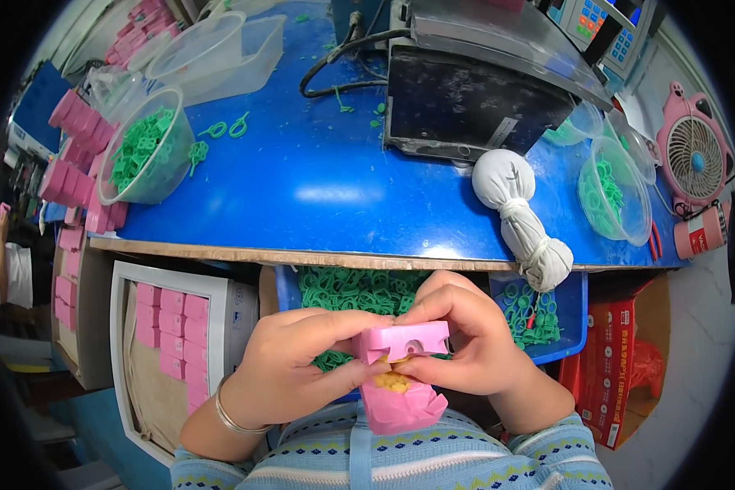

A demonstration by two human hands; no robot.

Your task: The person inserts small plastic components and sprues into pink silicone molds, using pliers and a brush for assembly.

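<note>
My left hand (pixel 290 355) and my right hand (pixel 478 343) meet in front of my body, both closed on a pink plastic block (pixel 396 336) with a round hole and notches in its side. Fingers press its top while the thumbs push from below. Under the block sits a crumpled pink piece (pixel 400 410), with a yellow, crumbly-looking material (pixel 392 381) between the two. Whether these pieces are joined is hidden by my thumbs. Behind my hands, a blue bin (pixel 581 306) holds many small green ring-ended plastic parts (pixel 359 286).
On the blue table (pixel 302 175) stand a clear tub of green parts (pixel 143 151), another clear tub (pixel 612 196), a dark machine (pixel 478 94) and a tied white cloth bundle (pixel 518 216). Pink blocks fill a white box (pixel 171 327) at left. A red carton (pixel 616 367) stands at right.
</note>
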